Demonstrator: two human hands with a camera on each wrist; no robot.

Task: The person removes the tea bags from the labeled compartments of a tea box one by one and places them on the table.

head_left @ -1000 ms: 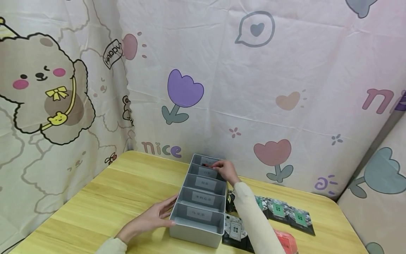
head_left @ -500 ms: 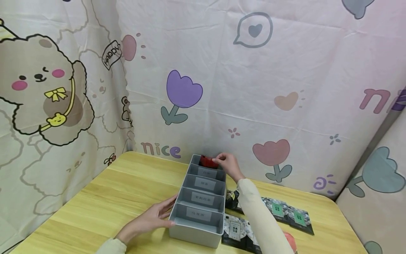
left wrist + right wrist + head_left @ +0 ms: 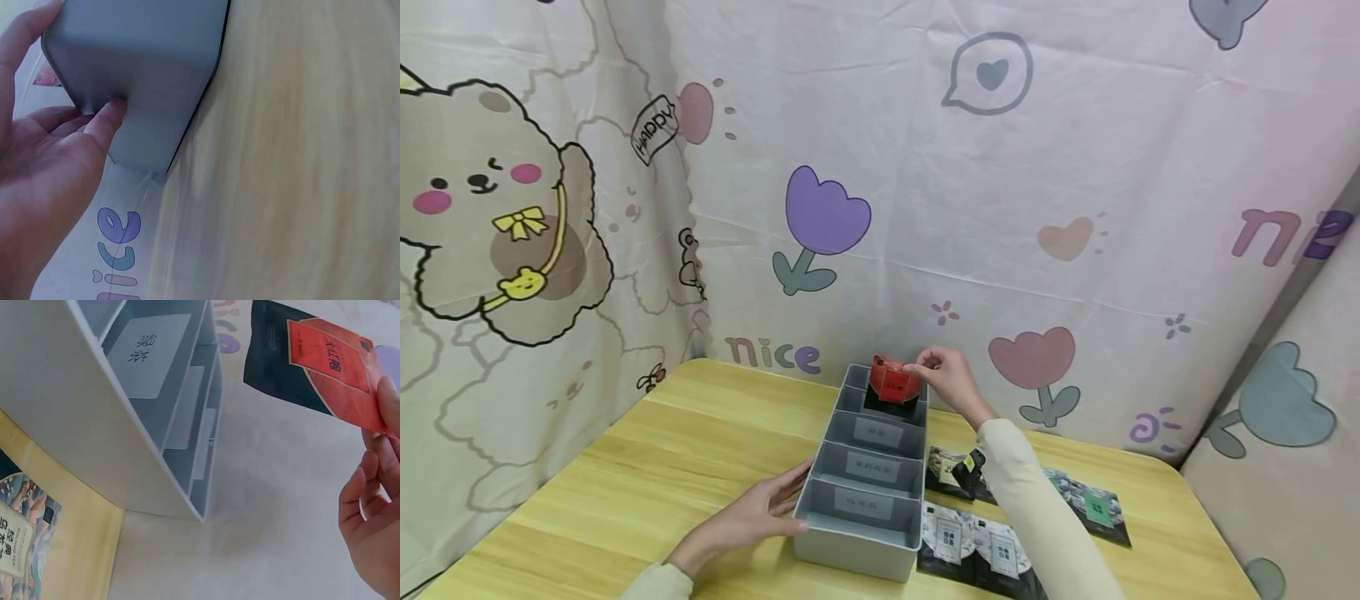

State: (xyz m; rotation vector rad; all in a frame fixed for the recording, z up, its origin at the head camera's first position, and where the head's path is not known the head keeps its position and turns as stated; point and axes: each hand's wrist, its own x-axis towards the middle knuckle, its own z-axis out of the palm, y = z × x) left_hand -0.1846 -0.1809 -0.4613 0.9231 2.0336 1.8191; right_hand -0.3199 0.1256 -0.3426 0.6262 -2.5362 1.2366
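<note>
A long grey divider box (image 3: 857, 557) with labelled compartments stands on the table. My right hand (image 3: 951, 379) pinches a red-and-black tea sachet (image 3: 893, 385) by its edge, thumb against fingers. That sachet (image 3: 312, 359) is held up over the far compartments, apart from the box in the right wrist view, its printed front showing. My left hand (image 3: 752, 521) rests against the near left corner of the box, the thumb by the rim. In the left wrist view its fingertips (image 3: 112, 112) touch the grey side wall (image 3: 150, 94).
White-and-black sachets (image 3: 947, 542) lie right of the box, with a floral one (image 3: 943, 471) behind them. Green-labelled sachets (image 3: 1099, 507) lie farther right, partly hidden by the right sleeve (image 3: 1037, 500). A printed cloth (image 3: 925, 208) hangs behind the wooden table (image 3: 715, 442).
My right hand has lifted the red sachet up out of the far compartment, so its front now shows. The left hand stays on the box while the head view shifts slightly.
</note>
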